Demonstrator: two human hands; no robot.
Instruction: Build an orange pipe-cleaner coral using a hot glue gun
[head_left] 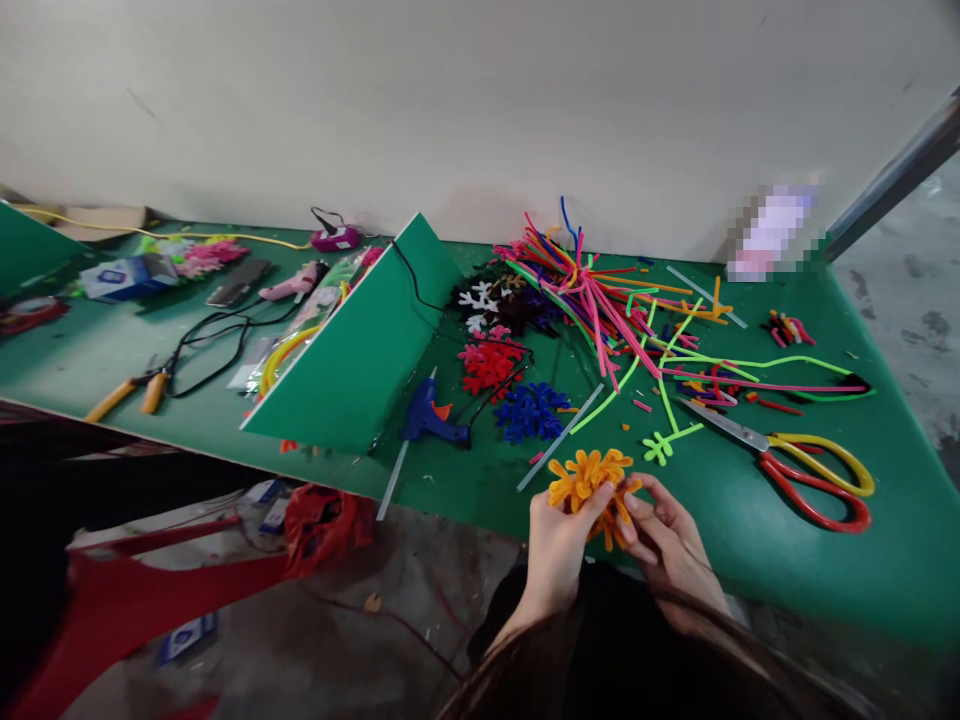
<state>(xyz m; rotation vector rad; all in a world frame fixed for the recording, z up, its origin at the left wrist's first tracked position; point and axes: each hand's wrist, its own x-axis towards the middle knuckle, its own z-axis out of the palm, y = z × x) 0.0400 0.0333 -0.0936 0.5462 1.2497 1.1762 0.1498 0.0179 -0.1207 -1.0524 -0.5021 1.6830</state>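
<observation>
An orange bundle of looped pipe cleaners [589, 478] is held just over the table's front edge. My left hand [559, 545] is closed around it, thumb pressed on its near side. At the bundle's right side, my right hand [675, 540] pinches some of its orange loops with curled fingers. Beyond the hands lie a blue looped pipe-cleaner cluster [531, 410] and a red one [489, 362]. A light-green pipe-cleaner flower [660, 447] on a stem lies above my right hand. Scissors [795, 462] with red and yellow handles lie open to the right.
A blue glue gun [435, 415] with a glue stick lies left of the clusters. Behind it a green board [352, 350] stands slanted. Loose pipe cleaners [592, 290] are heaped at the back. Pliers [135, 388] lie left on the green table [817, 580].
</observation>
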